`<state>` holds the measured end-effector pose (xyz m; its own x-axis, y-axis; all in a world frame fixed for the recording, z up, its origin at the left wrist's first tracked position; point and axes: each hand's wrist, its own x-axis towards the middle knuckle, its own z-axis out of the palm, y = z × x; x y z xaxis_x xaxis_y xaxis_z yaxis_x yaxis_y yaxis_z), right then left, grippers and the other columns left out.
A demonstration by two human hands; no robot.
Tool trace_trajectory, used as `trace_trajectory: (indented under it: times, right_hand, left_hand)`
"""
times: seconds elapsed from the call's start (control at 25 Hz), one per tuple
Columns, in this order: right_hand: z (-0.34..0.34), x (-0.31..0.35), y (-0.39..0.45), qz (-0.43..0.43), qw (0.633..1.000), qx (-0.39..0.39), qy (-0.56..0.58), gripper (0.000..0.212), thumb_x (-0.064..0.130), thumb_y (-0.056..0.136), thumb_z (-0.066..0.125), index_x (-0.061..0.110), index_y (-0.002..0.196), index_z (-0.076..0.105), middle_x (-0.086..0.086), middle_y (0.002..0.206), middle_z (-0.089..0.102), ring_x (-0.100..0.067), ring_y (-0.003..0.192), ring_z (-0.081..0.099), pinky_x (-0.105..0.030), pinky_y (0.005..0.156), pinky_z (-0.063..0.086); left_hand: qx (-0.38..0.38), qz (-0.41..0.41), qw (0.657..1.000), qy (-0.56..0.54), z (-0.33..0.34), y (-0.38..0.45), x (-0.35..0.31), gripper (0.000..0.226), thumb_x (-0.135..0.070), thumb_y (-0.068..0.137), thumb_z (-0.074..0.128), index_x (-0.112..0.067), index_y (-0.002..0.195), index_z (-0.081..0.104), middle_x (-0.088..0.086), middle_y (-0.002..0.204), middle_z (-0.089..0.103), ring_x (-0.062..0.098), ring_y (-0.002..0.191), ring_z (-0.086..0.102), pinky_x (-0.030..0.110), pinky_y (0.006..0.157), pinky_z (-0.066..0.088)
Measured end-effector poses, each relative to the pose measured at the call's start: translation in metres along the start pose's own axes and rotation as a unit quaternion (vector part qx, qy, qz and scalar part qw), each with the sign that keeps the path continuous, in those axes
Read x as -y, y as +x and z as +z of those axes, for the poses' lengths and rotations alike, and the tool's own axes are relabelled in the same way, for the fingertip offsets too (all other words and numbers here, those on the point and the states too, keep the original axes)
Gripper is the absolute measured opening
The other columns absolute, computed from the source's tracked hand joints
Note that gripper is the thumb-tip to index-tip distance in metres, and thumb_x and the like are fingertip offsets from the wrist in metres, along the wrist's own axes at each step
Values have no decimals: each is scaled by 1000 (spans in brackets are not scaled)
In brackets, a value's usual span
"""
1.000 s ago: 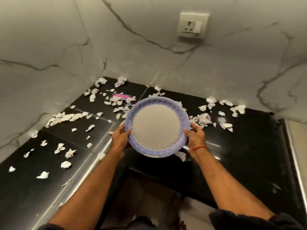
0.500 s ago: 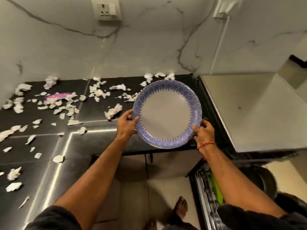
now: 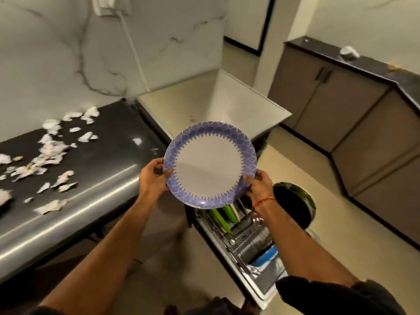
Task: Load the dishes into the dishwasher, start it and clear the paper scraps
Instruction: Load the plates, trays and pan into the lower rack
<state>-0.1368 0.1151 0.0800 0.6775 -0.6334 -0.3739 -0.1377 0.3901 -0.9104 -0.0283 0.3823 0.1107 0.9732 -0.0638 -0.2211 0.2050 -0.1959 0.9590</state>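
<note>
While the head view showed the purple-rimmed plate (image 3: 210, 164) held above the open dishwasher rack (image 3: 247, 235), the left hand (image 3: 152, 178) and right hand (image 3: 259, 186) each gripped opposite rims. Paper scraps (image 3: 51, 153) lay on the desk (image 3: 109, 160). Risk: the crowded rack could snag the plate on lowering.

plate (image 3: 210, 164): smooth, glossy, blue-patterned rim | table (image 3: 109, 160): polished black stone, reflective | paper scraps (image 3: 52, 153): torn, crumpled, matt | dishwasher rack (image 3: 247, 235): shiny metal wire
</note>
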Motion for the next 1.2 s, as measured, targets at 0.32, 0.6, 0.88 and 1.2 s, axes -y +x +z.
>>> trace_trajectory:
  times: [0.32, 0.6, 0.88, 1.2]
  right_hand:
    - [-210, 7, 44, -23, 996, -80, -20, 24, -6, 86, 67, 16, 97, 66, -15, 96, 71, -30, 84, 67, -47, 80, 58]
    - [-325, -36, 92, -31, 980, -141, -135, 28, -12, 81, 66, 11, 97, 72, -9, 93, 71, -21, 86, 65, -43, 86, 53]
    - [-374, -143, 159, -8, 945, -271, -181, 25, -12, 86, 63, 0, 107, 73, -3, 98, 68, 1, 87, 61, -9, 84, 46]
    - [-417, -289, 266, 21, 927, -300, -224, 29, -6, 86, 64, 7, 109, 75, 6, 101, 68, 5, 94, 59, -13, 93, 46]
  left_hand:
    - [100, 35, 979, 175, 210, -11, 19, 25, -17, 80, 83, -34, 90, 69, -5, 89, 74, 25, 87, 73, 52, 84, 59]
    - [140, 87, 935, 315, 358, -4, 30, 16, -11, 80, 79, -13, 96, 74, 0, 89, 71, 17, 84, 63, 26, 77, 46]
    - [238, 50, 903, 354, 490, 73, 169, 25, -11, 79, 75, -32, 74, 62, -4, 82, 69, 25, 87, 70, 47, 77, 61]
    - [248, 74, 879, 400, 582, 132, 347, 12, -9, 93, 59, -11, 103, 66, 7, 101, 67, 12, 93, 54, 24, 78, 42]
